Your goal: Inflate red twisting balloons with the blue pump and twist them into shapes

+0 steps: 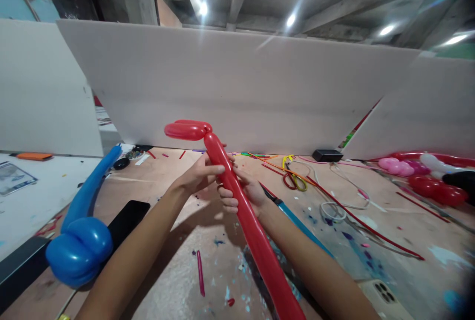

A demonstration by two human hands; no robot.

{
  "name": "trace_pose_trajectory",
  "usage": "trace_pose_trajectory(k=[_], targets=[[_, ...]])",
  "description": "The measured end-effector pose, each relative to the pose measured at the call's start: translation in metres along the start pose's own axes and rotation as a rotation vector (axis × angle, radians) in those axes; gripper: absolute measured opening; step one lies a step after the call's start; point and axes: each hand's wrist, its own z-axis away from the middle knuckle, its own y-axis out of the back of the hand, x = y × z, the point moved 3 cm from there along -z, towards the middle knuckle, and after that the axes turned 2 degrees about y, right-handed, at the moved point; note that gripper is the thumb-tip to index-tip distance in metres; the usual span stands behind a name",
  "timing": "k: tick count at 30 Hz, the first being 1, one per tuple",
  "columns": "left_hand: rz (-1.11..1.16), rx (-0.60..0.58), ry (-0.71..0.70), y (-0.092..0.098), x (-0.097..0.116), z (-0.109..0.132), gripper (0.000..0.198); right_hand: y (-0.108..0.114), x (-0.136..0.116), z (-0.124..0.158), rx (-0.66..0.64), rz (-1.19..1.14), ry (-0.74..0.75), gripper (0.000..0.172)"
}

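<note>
A long red modelling balloon [249, 221] slants from the bottom edge up to the middle of the view. At its far end, twisted loops stick out to the left. My left hand [202, 171] pinches its left side, thumb lying across it below the twist. My right hand [241, 192] wraps round it from underneath, fingertips showing on the left side. Both hands hold it above the table.
A twisted blue balloon [79, 251] lies at left beside a black phone [129, 216]. A blue-handled tool [302, 226], scissors [295, 179], uninflated balloons and a white cable [332, 211] lie right. White boards [237, 87] stand behind; another phone [384, 297] is at lower right.
</note>
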Motion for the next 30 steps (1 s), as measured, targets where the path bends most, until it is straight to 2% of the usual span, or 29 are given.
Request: trace_pose_trajectory(k=[2,5,9,11,14,17,21,23,27,30], targets=[[-0.066,-0.039,0.014,0.006,0.001,0.0,0.059,0.0,-0.005,0.003,-0.027,-0.009,0.002,0.041],[-0.098,-0.001,-0.057,0.013,0.008,0.002,0.059,0.002,-0.007,0.007,-0.109,0.024,-0.049,0.038],[-0.22,-0.073,-0.08,0.009,0.015,0.008,0.07,0.001,-0.005,0.009,-0.188,0.057,-0.107,0.036],[-0.295,-0.044,-0.115,0.008,0.017,0.009,0.071,-0.003,-0.004,0.01,-0.165,0.097,-0.086,0.035],[-0.416,0.102,-0.163,0.007,0.017,0.009,0.068,-0.009,-0.007,0.013,-0.021,0.26,-0.014,0.034],[-0.522,0.239,-0.186,0.004,0.018,0.009,0.07,-0.013,-0.013,0.019,0.148,0.536,0.066,0.034],[-0.627,0.307,-0.223,-0.006,0.022,0.011,0.068,-0.02,-0.022,0.023,0.293,0.978,0.149,0.03],[-0.678,0.354,-0.246,-0.009,0.021,0.012,0.062,-0.024,-0.025,0.025,0.397,1.251,0.242,0.024],[-0.77,0.408,-0.223,-0.011,0.012,0.009,0.032,-0.029,-0.023,0.026,0.689,1.853,0.476,0.015],[-0.723,0.454,-0.205,-0.008,0.007,0.005,0.03,-0.028,-0.02,0.024,0.787,2.083,0.467,0.021]])
